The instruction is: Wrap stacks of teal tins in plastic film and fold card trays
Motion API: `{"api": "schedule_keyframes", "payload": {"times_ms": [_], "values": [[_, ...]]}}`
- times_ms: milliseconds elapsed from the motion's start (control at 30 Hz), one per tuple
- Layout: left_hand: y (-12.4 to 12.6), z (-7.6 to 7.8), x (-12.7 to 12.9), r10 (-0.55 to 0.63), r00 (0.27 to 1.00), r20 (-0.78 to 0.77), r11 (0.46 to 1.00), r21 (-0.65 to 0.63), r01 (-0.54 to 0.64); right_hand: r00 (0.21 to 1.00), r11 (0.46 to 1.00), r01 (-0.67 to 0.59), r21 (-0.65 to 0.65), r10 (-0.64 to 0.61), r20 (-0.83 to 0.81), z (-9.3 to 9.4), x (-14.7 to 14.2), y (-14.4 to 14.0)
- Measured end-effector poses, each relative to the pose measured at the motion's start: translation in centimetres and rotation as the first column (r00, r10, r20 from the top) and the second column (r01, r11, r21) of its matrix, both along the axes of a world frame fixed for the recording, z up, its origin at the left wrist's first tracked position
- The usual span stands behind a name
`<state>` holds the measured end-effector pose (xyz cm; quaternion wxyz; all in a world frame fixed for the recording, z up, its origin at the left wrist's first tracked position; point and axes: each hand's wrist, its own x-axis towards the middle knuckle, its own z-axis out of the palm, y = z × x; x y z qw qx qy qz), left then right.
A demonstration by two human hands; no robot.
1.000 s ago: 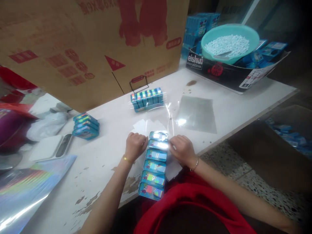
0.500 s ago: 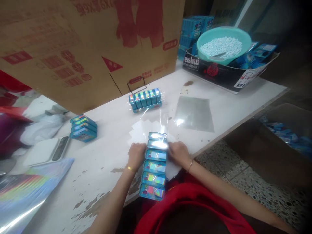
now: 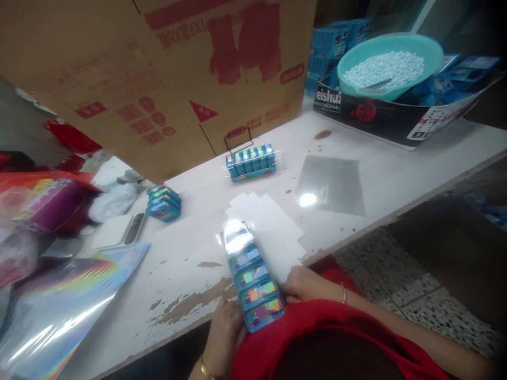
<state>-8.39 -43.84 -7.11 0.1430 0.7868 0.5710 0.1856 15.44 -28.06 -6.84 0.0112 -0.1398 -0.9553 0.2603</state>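
A row of several small blue boxes (image 3: pixel 253 275) with shiny rainbow labels lies at a slant over the table's front edge, close to my body. Clear film glints around its far end. My left hand (image 3: pixel 227 327) is closed beside the left of the row's near end. On the right side, my right hand (image 3: pixel 303 282) has its fingers curled close against the boxes. What either hand pinches is hidden. White paper sheets (image 3: pixel 269 221) lie fanned out under and beyond the row.
A wrapped row of blue boxes (image 3: pixel 251 163) stands before a large carton (image 3: pixel 158 95). Clear film sheets (image 3: pixel 332 184) lie rightward. A black box (image 3: pixel 356 113) bears a turquoise bowl (image 3: pixel 431 58) of white pellets. Leftward are stacked boxes (image 3: pixel 164 203), a scale (image 3: pixel 114 232) and holographic film (image 3: pixel 75 306).
Both hands have slid from the far part of the row to its near end. The row has tilted, its far end now pointing left. My view has turned leftward.
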Motion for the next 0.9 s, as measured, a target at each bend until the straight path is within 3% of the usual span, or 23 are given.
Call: {"api": "schedule_keyframes", "payload": {"times_ms": [100,167,267,367,500,600,633,700,767,800,900], "values": [[-1.8,-1.7,0.5,-0.091,0.996,0.009,0.994,0.067,0.090,0.996,0.996,-0.084,-0.036,0.084,-0.009,-0.4,0.2,-0.3],[-1.5,-1.5,1.0,-0.043,0.999,-0.022,0.998,0.055,0.044,0.998,0.998,-0.055,0.000,0.055,-0.018,-0.4,-0.3,0.0],[1.2,0.3,2.4,0.134,0.987,-0.091,0.990,0.050,-0.130,0.985,0.980,0.171,0.106,-0.168,-0.037,0.3,-1.8,1.5],[4.7,1.6,4.5,0.311,0.944,-0.113,0.943,0.158,-0.292,0.913,0.902,0.407,0.145,-0.404,-0.052,1.1,-3.3,3.6],[6.6,2.4,5.7,0.351,0.936,-0.009,0.923,0.168,-0.345,0.795,0.799,0.601,-0.002,-0.598,-0.098,1.4,-2.8,4.9],[6.3,3.7,3.0,0.434,0.874,0.218,0.872,0.145,-0.468,0.690,0.683,0.633,-0.365,-0.711,-0.133,1.4,-1.2,4.3],[6.4,4.3,1.4,0.486,0.823,0.292,0.822,0.167,-0.545,0.658,0.616,0.597,-0.514,-0.743,-0.126,1.4,-0.8,3.9],[7.3,5.3,-2.4,0.613,0.697,0.373,0.663,0.238,-0.710,0.618,0.467,0.476,-0.745,-0.780,-0.095,1.5,-0.8,3.0],[9.2,5.8,-6.2,0.693,0.609,0.386,0.546,0.270,-0.793,0.617,0.390,0.381,-0.838,-0.782,-0.083,1.8,-1.7,2.2],[10.2,5.9,-7.8,0.710,0.571,0.413,0.536,0.209,-0.818,0.621,0.393,0.359,-0.846,-0.777,-0.097,2.0,-2.4,2.0],[12.9,5.6,-11.1,0.699,0.508,0.503,0.648,-0.145,-0.748,0.596,0.428,0.352,-0.832,-0.788,-0.153,2.6,-4.4,1.5]]}}
